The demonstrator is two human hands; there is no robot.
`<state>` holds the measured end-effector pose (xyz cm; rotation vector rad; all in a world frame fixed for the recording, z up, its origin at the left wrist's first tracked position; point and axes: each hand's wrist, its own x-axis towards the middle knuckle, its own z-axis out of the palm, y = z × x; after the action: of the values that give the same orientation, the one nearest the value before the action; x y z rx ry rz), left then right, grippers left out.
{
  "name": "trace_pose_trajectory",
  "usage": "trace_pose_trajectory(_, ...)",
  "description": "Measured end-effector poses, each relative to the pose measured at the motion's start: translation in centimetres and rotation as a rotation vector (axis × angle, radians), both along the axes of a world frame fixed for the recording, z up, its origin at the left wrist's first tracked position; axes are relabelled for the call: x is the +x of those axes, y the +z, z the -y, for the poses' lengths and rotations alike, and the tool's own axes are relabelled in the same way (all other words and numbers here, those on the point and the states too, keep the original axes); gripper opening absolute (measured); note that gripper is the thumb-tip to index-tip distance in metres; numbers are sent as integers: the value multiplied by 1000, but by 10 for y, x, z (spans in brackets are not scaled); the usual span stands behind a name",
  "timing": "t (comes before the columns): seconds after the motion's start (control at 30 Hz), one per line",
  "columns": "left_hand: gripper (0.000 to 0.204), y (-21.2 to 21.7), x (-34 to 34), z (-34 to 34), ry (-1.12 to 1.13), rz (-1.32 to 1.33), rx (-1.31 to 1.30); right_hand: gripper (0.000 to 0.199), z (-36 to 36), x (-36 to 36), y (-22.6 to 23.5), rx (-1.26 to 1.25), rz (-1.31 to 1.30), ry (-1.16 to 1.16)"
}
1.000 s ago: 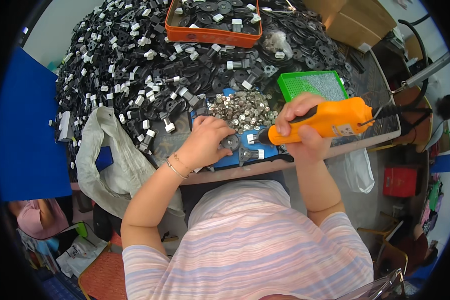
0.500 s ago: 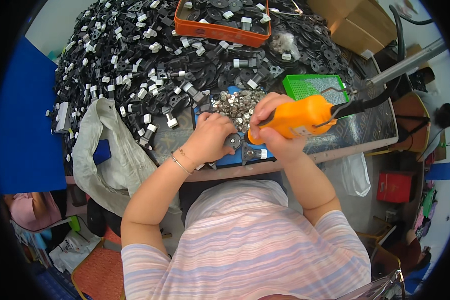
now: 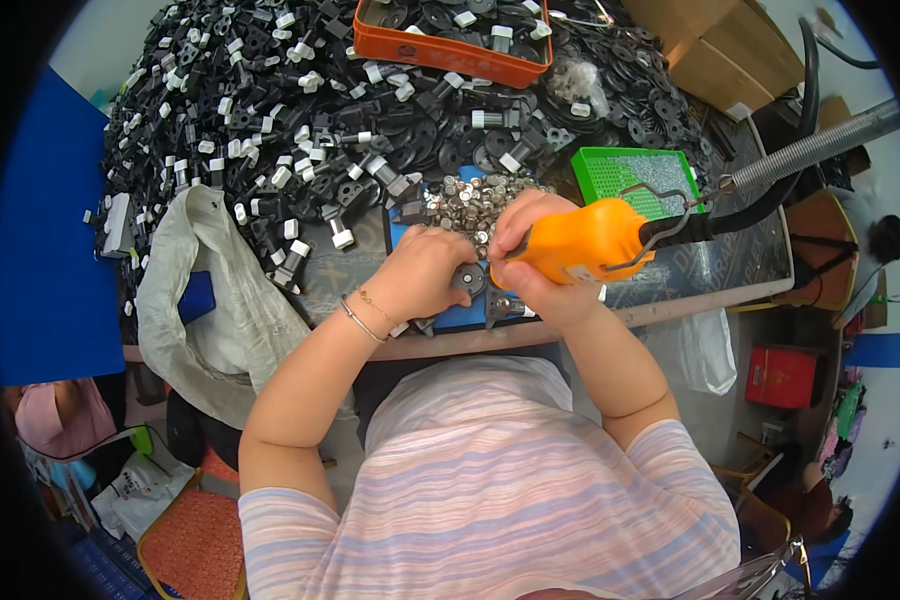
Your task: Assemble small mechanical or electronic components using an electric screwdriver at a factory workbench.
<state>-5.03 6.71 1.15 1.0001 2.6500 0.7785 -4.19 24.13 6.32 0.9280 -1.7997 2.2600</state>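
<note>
Wrapped in my right hand (image 3: 542, 262) is an orange electric screwdriver (image 3: 592, 238), tilted so its tip points left and is hidden by my fingers. My left hand (image 3: 432, 270) has its fingers curled round a small black round disc part (image 3: 469, 280), whose face shows beside my thumb. The screwdriver's front end is close to this disc; whether they touch I cannot tell. Just below lies a black plastic bracket (image 3: 497, 307) with a white end partly behind my right hand. Both rest on a blue mat (image 3: 458, 318). Beyond my fingers lies a heap of small shiny metal pieces (image 3: 470, 205).
Black parts with white ends (image 3: 270, 130) are heaped across the back and left. An orange-red tin (image 3: 450, 52) sits among them. At right are a green tray (image 3: 595, 180) of tiny screws and a coil spring (image 3: 820, 145) attached to the screwdriver. A grey cloth (image 3: 165, 290) hangs at the left edge.
My right hand and the screwdriver have shifted slightly left, and its tip end is closer to the disc. The spring's coils look more stretched. My left hand stays on the disc.
</note>
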Motion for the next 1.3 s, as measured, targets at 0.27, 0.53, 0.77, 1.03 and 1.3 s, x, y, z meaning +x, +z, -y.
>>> trace_pose_trajectory(0.27, 41, -4, -3, -2, -1, 42, 35, 16, 5, -1, -10, 108, -36, -89)
trace_pose_trajectory(0.53, 40, -2, -5, -2, 13, 85, 143, 20, -3, -24, 2, 111, 8, 315)
trace_pose_trajectory(0.77, 40, 6, -2, -3, 1, 83, 59, 26, -49, -28, 32, -334, -37, 141)
trace_pose_trajectory(1.03, 44, 11, 11, -6, 121, 89, 68, 19, -138, -43, 5, -353, -144, -642)
trace_pose_trajectory(1.3, 41, 8, 21, -20, 233, -48, 52, 16, -152, -63, -15, -277, -90, -703)
